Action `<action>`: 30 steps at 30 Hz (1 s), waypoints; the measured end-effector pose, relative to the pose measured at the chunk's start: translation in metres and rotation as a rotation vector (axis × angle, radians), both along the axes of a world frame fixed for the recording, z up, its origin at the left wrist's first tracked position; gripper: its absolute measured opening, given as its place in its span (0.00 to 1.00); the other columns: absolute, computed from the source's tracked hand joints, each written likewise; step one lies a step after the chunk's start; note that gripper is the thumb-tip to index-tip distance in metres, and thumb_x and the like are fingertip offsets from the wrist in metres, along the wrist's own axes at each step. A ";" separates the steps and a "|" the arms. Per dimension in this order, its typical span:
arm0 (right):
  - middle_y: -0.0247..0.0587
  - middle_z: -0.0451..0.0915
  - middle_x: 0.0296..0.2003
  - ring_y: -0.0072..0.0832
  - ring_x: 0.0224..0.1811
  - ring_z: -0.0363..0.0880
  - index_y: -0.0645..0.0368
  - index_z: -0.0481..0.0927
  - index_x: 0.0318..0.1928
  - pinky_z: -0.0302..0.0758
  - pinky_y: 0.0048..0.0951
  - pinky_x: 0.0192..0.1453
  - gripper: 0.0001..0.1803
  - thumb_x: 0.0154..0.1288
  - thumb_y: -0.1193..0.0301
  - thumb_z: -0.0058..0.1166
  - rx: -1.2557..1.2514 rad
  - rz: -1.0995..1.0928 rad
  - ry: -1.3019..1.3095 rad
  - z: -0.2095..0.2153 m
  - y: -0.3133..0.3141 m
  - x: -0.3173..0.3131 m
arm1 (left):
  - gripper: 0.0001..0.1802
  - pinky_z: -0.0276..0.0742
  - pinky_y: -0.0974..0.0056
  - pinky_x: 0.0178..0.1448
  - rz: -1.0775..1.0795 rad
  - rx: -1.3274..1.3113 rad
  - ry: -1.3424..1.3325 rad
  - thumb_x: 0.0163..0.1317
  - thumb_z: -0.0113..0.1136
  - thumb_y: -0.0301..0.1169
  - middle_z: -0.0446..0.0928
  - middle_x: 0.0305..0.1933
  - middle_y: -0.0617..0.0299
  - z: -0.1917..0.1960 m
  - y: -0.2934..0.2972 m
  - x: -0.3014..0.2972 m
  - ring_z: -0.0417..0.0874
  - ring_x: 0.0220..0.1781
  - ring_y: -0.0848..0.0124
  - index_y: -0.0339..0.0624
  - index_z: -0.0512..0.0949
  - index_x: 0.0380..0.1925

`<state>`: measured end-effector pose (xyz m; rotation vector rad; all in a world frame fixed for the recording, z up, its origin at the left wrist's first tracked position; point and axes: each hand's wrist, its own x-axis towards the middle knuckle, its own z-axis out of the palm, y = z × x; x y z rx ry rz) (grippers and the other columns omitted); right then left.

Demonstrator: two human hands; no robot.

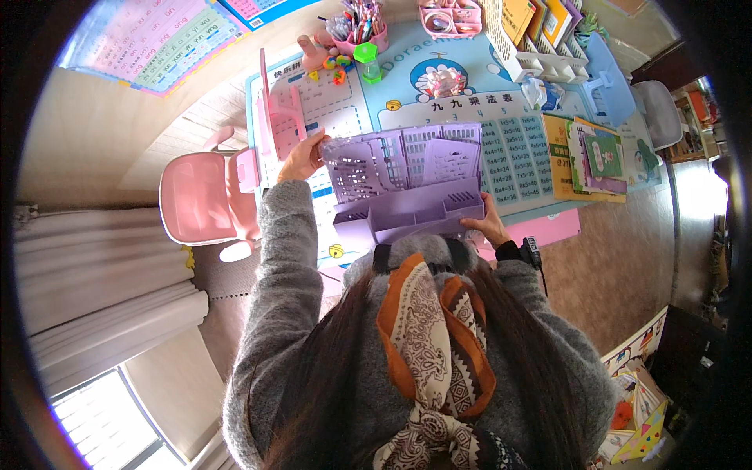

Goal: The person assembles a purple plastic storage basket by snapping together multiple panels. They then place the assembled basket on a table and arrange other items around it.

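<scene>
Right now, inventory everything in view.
Organizer: 1, purple, centre
Desk: 1, blue, upper centre
Pen holder: 1, pink, far edge
Hourglass: 1, green, beside pen holder
Divided box: 1, pink, far edge
File rack: 1, white, upper right
Book pile: 1, multicoloured, desk's right
Chair: 1, pink, left of desk
Posters: 2, multicoloured, top left
Window: 1, white, lower left
Curtain: 1, grey, left
Scarf: 1, brown patterned, lower centre
Left hand: 1, bare, organizer's left edge
Right hand: 1, bare, organizer's right edge

Can't see all the fingers on the left hand [301, 162], the purple organizer [419, 210] mid-frame hides some. Blue poster [274, 9] gets chopped by the top edge, scarf [423, 345] runs off the bottom, and the far-right clutter [697, 106] is too tiny to make out.
</scene>
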<state>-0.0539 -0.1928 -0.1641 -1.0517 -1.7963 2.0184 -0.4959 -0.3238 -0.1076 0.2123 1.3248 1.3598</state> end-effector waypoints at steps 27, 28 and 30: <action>0.46 0.58 0.62 0.35 0.56 0.67 0.61 0.49 0.68 0.68 0.31 0.56 0.59 0.31 0.65 0.67 -0.201 -0.264 0.217 0.027 0.042 0.051 | 0.17 0.72 0.68 0.49 -0.293 0.181 0.385 0.62 0.56 0.43 0.77 0.43 0.64 0.084 0.062 0.028 0.76 0.45 0.74 0.43 0.78 0.44; 0.47 0.60 0.60 0.35 0.55 0.69 0.61 0.49 0.68 0.68 0.31 0.55 0.59 0.31 0.66 0.67 -0.195 -0.292 0.225 0.028 0.041 0.053 | 0.18 0.72 0.64 0.51 -0.306 0.300 0.366 0.63 0.55 0.44 0.76 0.46 0.64 0.088 0.059 0.033 0.75 0.48 0.74 0.45 0.76 0.46; 0.47 0.65 0.56 0.35 0.53 0.71 0.61 0.48 0.68 0.70 0.31 0.54 0.59 0.32 0.71 0.66 -0.273 -0.354 0.319 0.030 0.038 0.055 | 0.18 0.71 0.65 0.52 -0.195 0.312 0.379 0.63 0.55 0.42 0.75 0.46 0.64 0.093 0.057 0.043 0.75 0.49 0.74 0.44 0.75 0.47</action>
